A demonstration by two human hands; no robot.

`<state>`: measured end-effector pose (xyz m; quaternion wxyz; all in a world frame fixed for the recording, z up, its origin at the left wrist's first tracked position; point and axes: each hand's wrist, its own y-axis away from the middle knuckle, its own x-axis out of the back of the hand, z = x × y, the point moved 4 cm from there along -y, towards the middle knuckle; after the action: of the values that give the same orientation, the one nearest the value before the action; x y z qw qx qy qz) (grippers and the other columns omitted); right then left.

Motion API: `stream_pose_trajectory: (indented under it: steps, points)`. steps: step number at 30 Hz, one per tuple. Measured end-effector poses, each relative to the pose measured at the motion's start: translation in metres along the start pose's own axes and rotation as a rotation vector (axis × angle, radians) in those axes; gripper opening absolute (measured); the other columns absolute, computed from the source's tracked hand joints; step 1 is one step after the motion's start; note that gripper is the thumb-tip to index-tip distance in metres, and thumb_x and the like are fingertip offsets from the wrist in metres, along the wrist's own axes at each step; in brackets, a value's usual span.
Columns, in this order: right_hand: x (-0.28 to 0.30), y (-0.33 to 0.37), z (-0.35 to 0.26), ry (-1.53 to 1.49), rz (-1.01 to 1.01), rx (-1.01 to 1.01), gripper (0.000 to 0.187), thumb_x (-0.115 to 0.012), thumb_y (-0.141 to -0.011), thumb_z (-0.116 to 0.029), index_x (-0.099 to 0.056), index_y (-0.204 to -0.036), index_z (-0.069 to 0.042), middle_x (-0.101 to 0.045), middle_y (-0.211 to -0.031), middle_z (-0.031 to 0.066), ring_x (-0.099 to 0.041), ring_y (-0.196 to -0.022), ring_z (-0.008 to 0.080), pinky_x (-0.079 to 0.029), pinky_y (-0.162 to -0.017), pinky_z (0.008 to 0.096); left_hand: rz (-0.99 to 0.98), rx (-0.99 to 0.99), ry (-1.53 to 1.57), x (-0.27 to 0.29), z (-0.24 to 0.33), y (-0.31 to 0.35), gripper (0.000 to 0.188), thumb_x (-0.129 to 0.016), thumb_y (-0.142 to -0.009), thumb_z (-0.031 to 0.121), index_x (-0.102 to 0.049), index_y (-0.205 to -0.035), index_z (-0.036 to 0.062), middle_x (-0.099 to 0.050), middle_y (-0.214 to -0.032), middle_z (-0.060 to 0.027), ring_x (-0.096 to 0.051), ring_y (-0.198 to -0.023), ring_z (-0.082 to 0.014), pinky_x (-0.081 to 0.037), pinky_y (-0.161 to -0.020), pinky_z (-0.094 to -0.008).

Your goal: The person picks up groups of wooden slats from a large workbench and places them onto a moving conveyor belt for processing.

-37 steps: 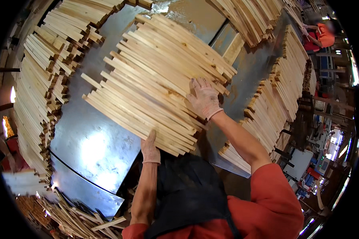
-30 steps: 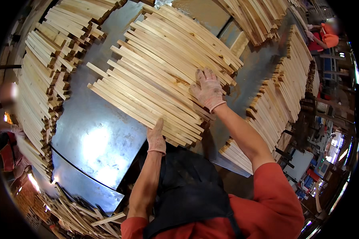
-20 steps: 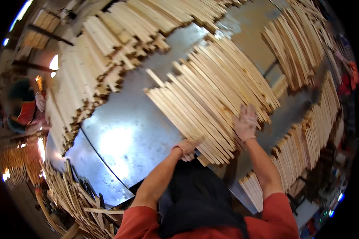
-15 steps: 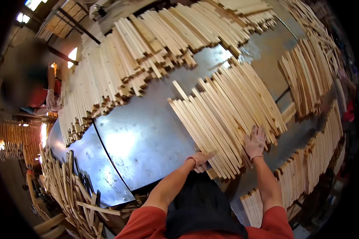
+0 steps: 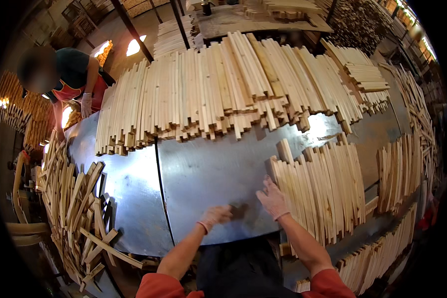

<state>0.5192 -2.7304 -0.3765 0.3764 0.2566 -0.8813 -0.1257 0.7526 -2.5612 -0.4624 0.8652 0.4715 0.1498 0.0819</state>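
My right hand (image 5: pixel 274 199), in a pale glove, is at the left edge of a row of wooden strips (image 5: pixel 323 191), its fingers apart and nothing in them. The strips lie side by side, their ends uneven. My left hand (image 5: pixel 215 217), gloved too, is over the bare metal tabletop (image 5: pixel 198 174), left of the row and apart from it. Its fingers point right and are blurred, so their closure is unclear. A dark patch by the fingertips may be a shadow.
A long stack of strips (image 5: pixel 198 94) covers the table's far side. Loose offcuts (image 5: pixel 77 213) pile up at the left. More strips (image 5: pixel 400 171) lie at the right, with another row (image 5: pixel 377 256) at the near right. A co-worker (image 5: pixel 79 74) leans over the far left corner.
My right hand has come off the top of the strips to their left edge. My left hand has left the row's near corner and moved left. The view has turned; the co-worker shows more fully.
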Motion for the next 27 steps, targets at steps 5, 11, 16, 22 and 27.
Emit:
stream_pose_trajectory:
  steps: [5, 11, 16, 22, 27]
  points:
    - [-0.053, -0.114, -0.108, 0.155, -0.061, 0.015, 0.085, -0.064, -0.097, -0.041, -0.036, -0.166, 0.0, -0.049, -0.163, 0.0268, -0.049, -0.151, 0.0387, -0.04, -0.125, 0.0433, 0.617, -0.403, -0.429, 0.196, 0.108, -0.036, 0.071, -0.076, -0.095, 0.044, -0.063, -0.14, -0.0084, -0.075, -0.127, -0.0236, -0.072, -0.116, -0.0337, -0.057, -0.1, -0.041]
    - [-0.062, -0.237, -0.187, 0.275, 0.182, 0.098, 0.095, -0.07, -0.091, -0.042, -0.031, -0.169, -0.004, -0.047, -0.166, 0.0204, -0.048, -0.151, 0.0368, -0.043, -0.124, 0.0404, 1.064, -0.595, -0.317, 0.3, 0.233, -0.034, 0.089, -0.079, -0.089, 0.042, -0.048, -0.155, -0.0105, -0.057, -0.153, -0.0324, -0.057, -0.141, -0.0458, -0.046, -0.119, -0.0464]
    - [-0.068, -0.274, -0.217, 0.446, 0.109, -0.076, 0.095, -0.068, -0.094, -0.036, -0.023, -0.173, -0.011, -0.048, -0.163, 0.0237, -0.057, -0.143, 0.0392, -0.051, -0.117, 0.0458, 1.156, -0.369, -0.216, 0.304, 0.285, -0.019, 0.079, -0.08, -0.086, 0.04, -0.057, -0.147, -0.0053, -0.061, -0.149, -0.0301, -0.059, -0.138, -0.0438, -0.047, -0.117, -0.0473]
    - [-0.074, -0.299, -0.195, 0.495, 0.195, -0.092, 0.099, -0.068, -0.092, -0.033, -0.019, -0.174, -0.01, -0.049, -0.159, 0.0282, -0.057, -0.141, 0.0416, -0.051, -0.115, 0.0483, 1.316, -0.545, -0.294, 0.323, 0.289, 0.002, 0.077, -0.085, -0.084, 0.033, -0.053, -0.145, -0.0025, -0.06, -0.14, -0.0271, -0.066, -0.122, -0.0437, -0.054, -0.107, -0.0478]
    - [-0.088, -0.309, -0.22, 0.502, 0.111, -0.047, 0.099, -0.067, -0.089, -0.03, -0.021, -0.174, -0.008, -0.05, -0.155, 0.0275, -0.059, -0.137, 0.0392, -0.052, -0.112, 0.0458, 1.063, -0.396, -1.312, 0.401, 0.295, -0.054, 0.058, -0.084, -0.081, 0.037, -0.067, -0.127, 0.0052, -0.069, -0.117, -0.0242, -0.067, -0.109, -0.0427, -0.054, -0.101, -0.0526]
